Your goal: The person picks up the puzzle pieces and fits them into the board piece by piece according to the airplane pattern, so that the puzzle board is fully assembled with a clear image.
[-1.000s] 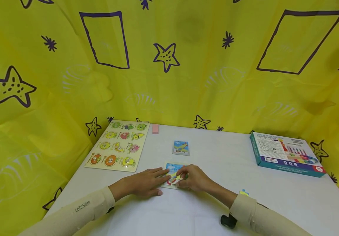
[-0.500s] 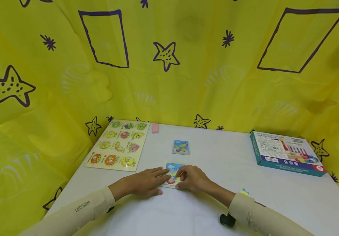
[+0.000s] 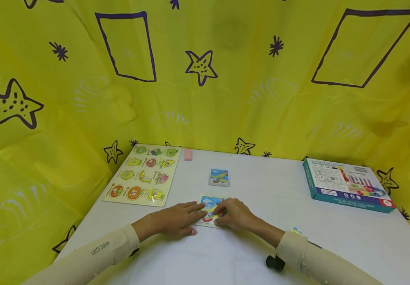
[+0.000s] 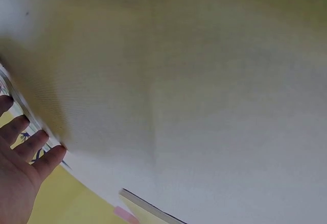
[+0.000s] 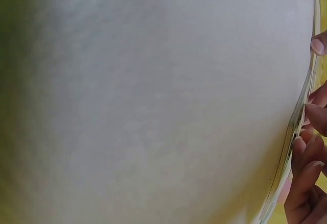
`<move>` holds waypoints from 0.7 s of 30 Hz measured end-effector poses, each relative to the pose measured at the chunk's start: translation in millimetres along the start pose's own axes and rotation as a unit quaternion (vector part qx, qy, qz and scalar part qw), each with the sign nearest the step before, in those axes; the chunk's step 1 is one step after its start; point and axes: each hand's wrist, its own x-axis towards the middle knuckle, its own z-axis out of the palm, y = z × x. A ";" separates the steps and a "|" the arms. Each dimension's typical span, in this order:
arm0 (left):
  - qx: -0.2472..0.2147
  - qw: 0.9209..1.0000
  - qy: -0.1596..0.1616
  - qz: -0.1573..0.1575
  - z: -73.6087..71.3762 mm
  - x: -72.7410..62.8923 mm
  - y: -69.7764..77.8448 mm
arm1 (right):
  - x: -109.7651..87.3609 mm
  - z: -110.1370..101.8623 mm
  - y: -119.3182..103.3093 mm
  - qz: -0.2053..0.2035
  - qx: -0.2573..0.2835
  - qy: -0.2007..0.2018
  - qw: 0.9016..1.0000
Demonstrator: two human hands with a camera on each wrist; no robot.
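Observation:
A small jigsaw puzzle with a blue-sky picture lies in its tray on the white table, between both hands. My left hand lies palm down with extended fingers, their tips resting on the puzzle's left side. Over the lower right part, my right hand pinches a puzzle piece between thumb and curled fingers, close down at the picture; most of the piece is hidden. The right wrist view catches my right fingers along the tray's edge. Beyond the puzzle lies a small airplane picture card.
At the left lies a fruit picture board, with a pink block at its far corner. A flat teal-sided box sits at the right. Loose blue-and-yellow puzzle pieces lie beside the right sleeve. A yellow patterned curtain hangs behind.
The puzzle piece in my right fingers has turned and come down against the picture, and its pale edge no longer shows. My left hand has stayed in place.

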 end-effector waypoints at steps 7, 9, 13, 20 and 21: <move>-0.004 1.000 0.001 0.002 -1.4 0.1 0.2 | 1.5 -0.4 0.5 -0.010 0.003 0.004 1.000; -0.004 1.000 0.002 0.003 -1.8 -0.3 0.4 | 1.6 0.1 0.4 -0.016 0.005 0.007 1.000; -0.005 1.000 0.002 0.004 -2.0 -0.4 0.6 | 1.1 -0.1 -0.4 -0.023 0.008 0.011 1.000; -0.008 1.000 -0.002 0.000 -0.7 0.7 -0.1 | 0.0 -2.5 1.2 -0.040 0.007 -0.003 0.999; -0.008 1.000 -0.002 0.000 -0.3 0.9 -0.3 | -0.2 -2.6 1.7 -0.043 0.009 -0.008 0.999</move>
